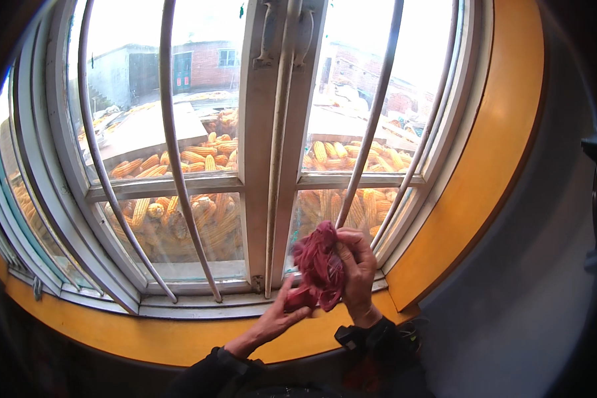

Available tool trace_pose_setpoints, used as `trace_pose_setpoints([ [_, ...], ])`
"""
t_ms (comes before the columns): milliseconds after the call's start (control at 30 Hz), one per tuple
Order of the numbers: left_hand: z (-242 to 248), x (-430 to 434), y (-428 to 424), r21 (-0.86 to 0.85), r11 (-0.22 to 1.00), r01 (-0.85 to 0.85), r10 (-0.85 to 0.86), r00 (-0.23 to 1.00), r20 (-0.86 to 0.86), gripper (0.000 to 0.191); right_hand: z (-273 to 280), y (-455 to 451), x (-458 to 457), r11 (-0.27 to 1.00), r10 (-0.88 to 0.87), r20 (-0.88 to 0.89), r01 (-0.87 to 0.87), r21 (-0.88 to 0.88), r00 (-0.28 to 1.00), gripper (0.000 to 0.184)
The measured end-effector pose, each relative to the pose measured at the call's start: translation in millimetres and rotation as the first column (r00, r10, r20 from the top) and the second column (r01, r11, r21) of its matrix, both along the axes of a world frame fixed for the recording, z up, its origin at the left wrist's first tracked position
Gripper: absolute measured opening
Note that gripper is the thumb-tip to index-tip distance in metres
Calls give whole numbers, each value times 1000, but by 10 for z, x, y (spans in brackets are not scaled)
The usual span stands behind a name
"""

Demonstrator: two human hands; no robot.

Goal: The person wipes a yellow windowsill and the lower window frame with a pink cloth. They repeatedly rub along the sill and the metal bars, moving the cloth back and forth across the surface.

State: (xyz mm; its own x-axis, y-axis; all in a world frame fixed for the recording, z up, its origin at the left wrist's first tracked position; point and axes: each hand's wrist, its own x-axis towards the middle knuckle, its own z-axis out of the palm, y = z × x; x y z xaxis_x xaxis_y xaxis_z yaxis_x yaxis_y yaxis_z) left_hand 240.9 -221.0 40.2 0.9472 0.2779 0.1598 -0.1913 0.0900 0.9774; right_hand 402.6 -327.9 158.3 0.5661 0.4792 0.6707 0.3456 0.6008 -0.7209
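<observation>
A crumpled dark red cloth [321, 266] is bunched up between my hands, in front of the lower part of a white-framed window. My right hand [359, 263] grips its right side with bent fingers, close to a metal window bar [378, 112]. Lower and to the left, my left hand [278, 318] touches the cloth's bottom part, its thumb and fingers around a fold. The cloth hides part of the lower right pane and the frame behind it. Black sleeves cover both wrists.
Several vertical metal bars [171, 124] cross the window. Below runs a yellow sill [179, 338], which continues as a yellow surround [507, 99] on the right, beside a grey wall [502, 298]. Corn cobs [194, 154] lie piled outside the glass.
</observation>
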Motion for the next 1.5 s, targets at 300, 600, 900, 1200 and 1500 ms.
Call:
trace_pose_setpoints([
  [300,-67,109,-3,37,956,-290,278,942,189,47,-239,-7,-198,924,85,34,-66,-376,996,27],
  [600,95,-38,-35,361,884,-298,238,950,201,76,669,150,51,627,-671,694,700,342,262,29],
  [900,-152,-443,203,248,905,-346,351,936,26,45,842,700,-101,571,-602,795,734,368,70,26],
  [1200,-323,-613,282,219,905,-365,373,928,7,38,927,702,-242,487,-586,808,776,402,-51,27],
  [1500,-386,-730,353,143,909,-391,398,917,-28,36,862,675,-158,487,-561,827,793,365,-36,37],
])
